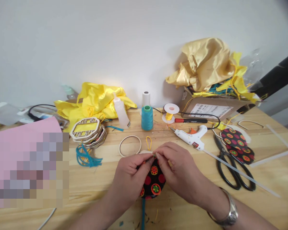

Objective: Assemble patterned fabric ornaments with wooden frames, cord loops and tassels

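Note:
Between my hands is a round black fabric piece (154, 179) with red dots and bright flowers. My left hand (134, 172) pinches its upper edge from the left. From the other side my right hand (175, 169), with a silver bracelet on the wrist, pinches the same edge, fingertips nearly meeting the left ones. A yellow cord loop (148, 143) sticks up beyond the fingertips. Under the fabric a teal strip (143, 214) runs toward me. Just past my left hand lies a thin wooden ring (120, 150). The fingers hide most of the pinched edge.
Teal thread spool (147, 119), clear bottle (121, 111) and yellow cord spool (169, 116) stand behind. To the right are a white glue gun (192, 136), black-handled scissors (227, 169) and a cardboard box (206, 107). Wooden lattice frames (86, 129) and teal tassels (87, 157) lie left.

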`<action>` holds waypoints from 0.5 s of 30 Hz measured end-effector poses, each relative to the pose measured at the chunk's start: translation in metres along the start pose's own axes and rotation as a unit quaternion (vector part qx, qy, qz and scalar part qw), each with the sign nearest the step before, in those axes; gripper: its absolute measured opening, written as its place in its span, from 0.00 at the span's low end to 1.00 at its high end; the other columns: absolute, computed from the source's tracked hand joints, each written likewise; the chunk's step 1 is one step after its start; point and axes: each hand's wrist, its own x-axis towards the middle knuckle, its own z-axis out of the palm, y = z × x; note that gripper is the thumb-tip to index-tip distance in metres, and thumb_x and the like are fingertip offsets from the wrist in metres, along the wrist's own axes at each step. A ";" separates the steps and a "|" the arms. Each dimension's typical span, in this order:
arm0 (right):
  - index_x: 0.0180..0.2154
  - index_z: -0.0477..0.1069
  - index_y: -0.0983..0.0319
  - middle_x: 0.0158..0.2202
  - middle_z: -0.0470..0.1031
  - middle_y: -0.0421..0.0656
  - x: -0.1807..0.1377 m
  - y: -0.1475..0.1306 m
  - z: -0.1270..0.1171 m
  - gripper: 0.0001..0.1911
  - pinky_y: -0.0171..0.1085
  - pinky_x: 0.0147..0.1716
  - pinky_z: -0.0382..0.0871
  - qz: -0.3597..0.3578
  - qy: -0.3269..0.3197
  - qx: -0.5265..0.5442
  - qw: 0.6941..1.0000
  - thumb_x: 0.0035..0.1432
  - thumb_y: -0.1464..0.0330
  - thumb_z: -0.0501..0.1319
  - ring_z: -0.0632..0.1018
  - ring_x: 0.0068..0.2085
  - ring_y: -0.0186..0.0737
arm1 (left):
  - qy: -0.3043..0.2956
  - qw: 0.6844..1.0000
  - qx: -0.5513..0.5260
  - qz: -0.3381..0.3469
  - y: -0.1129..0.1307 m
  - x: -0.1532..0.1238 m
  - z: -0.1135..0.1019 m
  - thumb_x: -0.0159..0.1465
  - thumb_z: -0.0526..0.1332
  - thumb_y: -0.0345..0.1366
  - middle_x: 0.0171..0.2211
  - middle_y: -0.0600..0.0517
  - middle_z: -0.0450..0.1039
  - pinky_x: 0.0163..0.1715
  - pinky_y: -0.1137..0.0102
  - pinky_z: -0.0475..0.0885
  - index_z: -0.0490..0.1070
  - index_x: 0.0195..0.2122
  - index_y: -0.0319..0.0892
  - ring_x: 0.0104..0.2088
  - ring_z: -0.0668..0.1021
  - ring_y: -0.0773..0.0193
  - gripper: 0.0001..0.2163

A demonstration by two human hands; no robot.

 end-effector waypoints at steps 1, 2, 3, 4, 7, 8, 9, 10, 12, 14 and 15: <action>0.32 0.70 0.64 0.29 0.70 0.42 0.000 0.000 0.000 0.10 0.36 0.33 0.64 0.002 0.005 0.001 1.000 0.63 0.73 0.51 0.69 0.33 0.36 | -0.001 1.000 -0.004 -0.003 0.001 0.000 0.000 0.61 0.58 0.32 0.26 0.58 0.79 0.29 0.77 0.72 0.80 0.38 0.49 0.30 0.78 0.67 0.11; 0.31 0.70 0.63 0.29 0.69 0.42 0.000 0.001 0.000 0.10 0.36 0.32 0.64 0.005 0.008 0.006 1.000 0.63 0.74 0.51 0.69 0.32 0.36 | -0.001 1.000 -0.009 -0.008 0.001 0.000 0.000 0.61 0.59 0.32 0.27 0.57 0.79 0.30 0.77 0.72 0.80 0.38 0.49 0.30 0.78 0.66 0.10; 0.31 0.69 0.63 0.28 0.69 0.41 0.001 0.002 0.000 0.11 0.36 0.32 0.64 0.008 0.008 0.015 1.000 0.63 0.74 0.52 0.69 0.32 0.36 | -0.001 1.000 -0.016 -0.012 0.002 0.000 0.000 0.61 0.59 0.32 0.27 0.57 0.80 0.30 0.77 0.72 0.80 0.38 0.49 0.30 0.78 0.66 0.10; 0.30 0.70 0.63 0.27 0.69 0.41 0.001 0.003 0.000 0.11 0.35 0.31 0.64 0.013 0.007 0.027 1.000 0.63 0.74 0.52 0.69 0.31 0.35 | 0.000 1.000 -0.023 -0.017 0.003 0.000 0.000 0.61 0.59 0.32 0.28 0.57 0.80 0.30 0.77 0.72 0.80 0.38 0.49 0.30 0.78 0.66 0.10; 0.31 0.71 0.62 0.27 0.70 0.40 0.003 0.007 -0.002 0.11 0.34 0.30 0.64 0.026 -0.005 0.067 0.997 0.63 0.74 0.53 0.70 0.31 0.34 | 0.011 0.999 -0.028 -0.026 0.004 0.001 -0.001 0.60 0.60 0.33 0.28 0.57 0.81 0.29 0.77 0.72 0.80 0.38 0.48 0.30 0.79 0.66 0.09; 0.32 0.72 0.62 0.28 0.71 0.40 0.003 0.007 -0.002 0.10 0.34 0.31 0.65 0.025 -0.008 0.078 0.997 0.63 0.74 0.53 0.71 0.32 0.34 | 0.015 0.999 -0.026 -0.030 0.004 0.001 -0.001 0.60 0.60 0.33 0.28 0.56 0.81 0.29 0.77 0.72 0.80 0.38 0.48 0.29 0.79 0.66 0.09; 0.34 0.72 0.62 0.30 0.72 0.40 0.003 0.008 -0.003 0.10 0.34 0.32 0.66 0.020 -0.006 0.083 0.996 0.63 0.75 0.53 0.72 0.33 0.34 | 0.019 0.999 -0.023 -0.035 0.004 0.001 -0.002 0.60 0.60 0.33 0.28 0.56 0.81 0.29 0.77 0.72 0.80 0.37 0.47 0.29 0.79 0.66 0.09; 0.35 0.73 0.62 0.31 0.73 0.41 0.003 0.008 -0.003 0.09 0.34 0.34 0.66 0.014 0.001 0.080 0.997 0.62 0.75 0.54 0.72 0.34 0.34 | 0.022 0.999 -0.019 -0.039 0.004 0.001 -0.002 0.60 0.60 0.33 0.27 0.56 0.81 0.28 0.77 0.72 0.80 0.37 0.47 0.29 0.79 0.66 0.09; 0.36 0.73 0.62 0.32 0.73 0.41 0.003 0.008 -0.002 0.08 0.34 0.36 0.66 -0.003 0.020 0.059 0.998 0.62 0.74 0.55 0.72 0.36 0.35 | 0.024 0.998 -0.017 -0.047 0.004 0.000 -0.002 0.60 0.60 0.34 0.28 0.56 0.81 0.28 0.78 0.72 0.80 0.37 0.47 0.29 0.79 0.66 0.09; 0.36 0.72 0.62 0.33 0.73 0.42 0.003 0.008 -0.001 0.08 0.35 0.36 0.66 -0.029 0.031 0.030 0.999 0.62 0.73 0.55 0.72 0.36 0.36 | 0.025 0.998 -0.017 -0.048 0.004 0.000 -0.002 0.59 0.60 0.33 0.28 0.56 0.81 0.30 0.78 0.72 0.80 0.37 0.46 0.30 0.79 0.67 0.09; 0.36 0.72 0.63 0.33 0.73 0.43 0.003 0.008 -0.001 0.08 0.36 0.36 0.66 -0.043 0.033 0.014 0.998 0.63 0.73 0.54 0.72 0.36 0.36 | 0.025 0.998 -0.016 -0.048 0.004 0.000 -0.002 0.59 0.60 0.33 0.28 0.56 0.81 0.30 0.78 0.72 0.80 0.37 0.46 0.30 0.79 0.67 0.09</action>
